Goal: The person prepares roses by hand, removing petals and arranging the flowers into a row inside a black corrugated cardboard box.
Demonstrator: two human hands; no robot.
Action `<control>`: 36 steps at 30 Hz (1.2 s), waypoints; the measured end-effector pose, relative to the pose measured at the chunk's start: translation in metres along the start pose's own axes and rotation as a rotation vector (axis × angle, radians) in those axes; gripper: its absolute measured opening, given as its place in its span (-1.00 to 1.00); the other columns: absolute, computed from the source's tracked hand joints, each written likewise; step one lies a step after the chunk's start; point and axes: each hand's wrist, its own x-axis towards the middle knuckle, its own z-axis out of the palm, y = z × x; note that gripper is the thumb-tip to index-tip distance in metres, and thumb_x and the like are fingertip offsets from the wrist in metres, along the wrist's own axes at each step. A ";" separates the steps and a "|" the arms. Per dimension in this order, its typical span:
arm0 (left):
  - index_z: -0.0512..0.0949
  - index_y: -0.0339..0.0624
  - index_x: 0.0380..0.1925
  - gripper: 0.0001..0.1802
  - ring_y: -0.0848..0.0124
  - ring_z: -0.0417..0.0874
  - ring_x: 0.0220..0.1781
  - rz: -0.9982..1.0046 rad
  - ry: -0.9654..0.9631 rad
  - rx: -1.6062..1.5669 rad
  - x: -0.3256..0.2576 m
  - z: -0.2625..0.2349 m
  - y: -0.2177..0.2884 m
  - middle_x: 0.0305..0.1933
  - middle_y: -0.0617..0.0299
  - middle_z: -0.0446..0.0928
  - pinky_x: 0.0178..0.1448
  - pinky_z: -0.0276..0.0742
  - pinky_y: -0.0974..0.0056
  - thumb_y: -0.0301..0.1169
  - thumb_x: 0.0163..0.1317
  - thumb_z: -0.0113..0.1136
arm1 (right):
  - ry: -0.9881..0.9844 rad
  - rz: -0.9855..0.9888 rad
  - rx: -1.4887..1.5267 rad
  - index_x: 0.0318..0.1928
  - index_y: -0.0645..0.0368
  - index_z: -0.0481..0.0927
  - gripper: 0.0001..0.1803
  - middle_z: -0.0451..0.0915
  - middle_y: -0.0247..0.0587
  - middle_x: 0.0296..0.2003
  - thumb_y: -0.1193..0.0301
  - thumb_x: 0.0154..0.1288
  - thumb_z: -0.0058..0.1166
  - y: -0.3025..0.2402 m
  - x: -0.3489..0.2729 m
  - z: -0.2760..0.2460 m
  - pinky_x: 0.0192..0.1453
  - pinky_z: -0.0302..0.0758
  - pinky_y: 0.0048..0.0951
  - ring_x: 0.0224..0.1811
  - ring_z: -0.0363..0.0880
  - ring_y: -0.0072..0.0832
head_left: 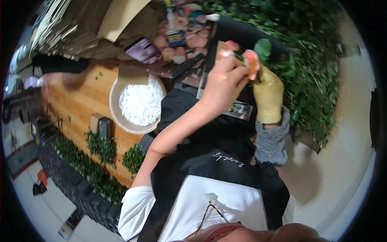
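Note:
A pink and orange rose (250,64) is held up between my hands over the black-covered work surface. My left hand (227,82) is bare and closed, its thumb and fingertips pinching at the near side of the bloom. My right hand (269,94) wears a yellow glove and is closed around the lower part of the rose; the stem is hidden in its grip. A round green leaf (263,49) sticks up above the glove. Just beyond my left knuckles are more pink blooms (231,45), partly hidden by the hand.
Leafy green stems (310,64) are heaped along the right. Loose pink petals (195,40) and a lit phone screen (142,50) lie on the table at the upper middle. Left of my arm stands a bucket (114,105) of small white pieces. Brown cardboard sheets (72,32) are stacked upper left.

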 end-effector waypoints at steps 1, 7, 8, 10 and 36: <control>0.71 -0.23 -0.30 -0.74 0.18 0.62 -0.28 -0.002 0.015 -0.004 0.000 -0.001 0.000 -0.33 0.16 0.55 -0.21 0.56 0.19 -0.62 -0.06 0.45 | 0.011 -0.004 -0.033 0.06 -0.05 0.71 -0.66 0.73 -0.07 -0.26 0.45 0.27 0.26 -0.001 -0.001 0.002 -0.18 0.63 -0.21 -0.22 0.73 -0.10; 0.71 -0.28 -0.27 -0.77 0.30 0.62 -0.31 -0.112 -0.079 -0.064 0.004 -0.002 0.001 -0.32 0.19 0.55 -0.25 0.55 0.28 -0.63 0.03 0.46 | 0.161 -0.149 -0.188 -0.03 -0.05 0.73 -0.66 0.67 -0.14 -0.46 0.42 0.13 0.36 0.008 -0.007 0.002 -0.31 0.56 -0.14 -0.41 0.66 -0.13; 0.70 -0.29 -0.27 -0.78 0.31 0.61 -0.32 -0.111 -0.086 -0.067 0.005 -0.004 0.002 -0.32 0.18 0.54 -0.26 0.54 0.30 -0.63 0.04 0.46 | 0.188 -0.182 -0.211 -0.06 -0.03 0.73 -0.65 0.65 -0.17 -0.50 0.41 0.08 0.38 0.009 -0.007 0.004 -0.28 0.56 -0.13 -0.42 0.65 -0.16; 0.70 -0.29 -0.27 -0.79 0.31 0.62 -0.32 -0.104 -0.098 -0.052 0.005 -0.007 0.006 -0.32 0.18 0.54 -0.25 0.55 0.31 -0.64 0.05 0.46 | 0.182 -0.178 -0.224 -0.07 -0.01 0.73 -0.65 0.65 -0.17 -0.49 0.41 0.07 0.38 0.007 -0.010 0.003 -0.26 0.56 -0.14 -0.40 0.65 -0.16; 0.62 -0.18 -0.46 -0.78 0.08 0.67 -0.46 -0.407 -0.114 0.524 0.006 -0.076 -0.077 -0.48 0.09 0.62 -0.37 0.56 0.09 -0.31 0.31 0.32 | -0.040 0.013 -0.043 -0.14 0.17 0.74 -0.72 0.71 -0.24 -0.47 0.53 0.07 0.26 0.008 -0.004 -0.004 -0.14 0.54 -0.28 -0.35 0.60 -0.26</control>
